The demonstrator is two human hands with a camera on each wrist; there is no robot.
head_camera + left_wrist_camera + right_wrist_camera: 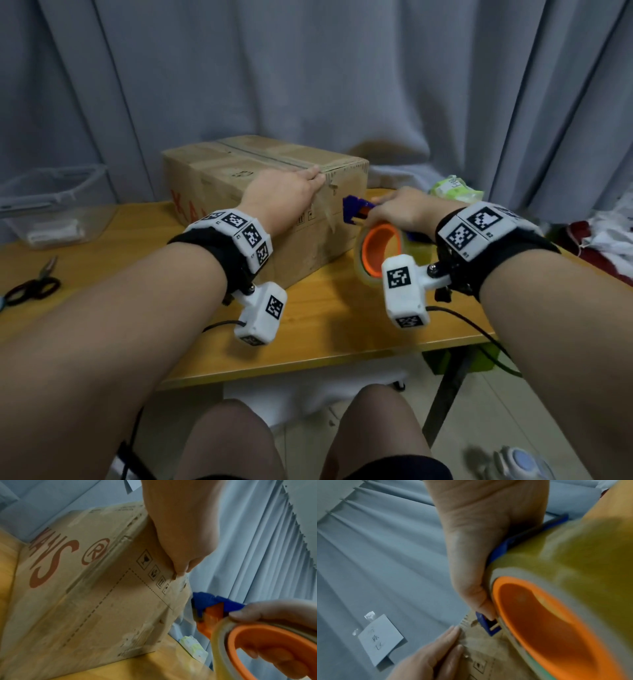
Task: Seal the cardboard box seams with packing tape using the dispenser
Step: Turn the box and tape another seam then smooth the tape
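Note:
A brown cardboard box [219,178] with red lettering stands on the wooden table [325,325], its top seam taped. My left hand [305,180] rests on the box's near top edge close to the right corner, fingers straight and pressing a clear tape strip [327,212] that hangs down the front face. The left wrist view shows this hand [180,540] on the box [102,601]. My right hand [400,209] grips the blue tape dispenser [354,209] with its orange-cored clear roll [380,253], just right of the box corner. In the right wrist view the dispenser's blue head [489,626] sits against the cardboard.
Black scissors [32,286] lie at the table's left edge, with a clear plastic bin [51,205] behind them. A green-and-white packet [455,190] lies behind the dispenser. Grey curtains hang close behind the box. Red and white cloth [599,240] is piled at the right.

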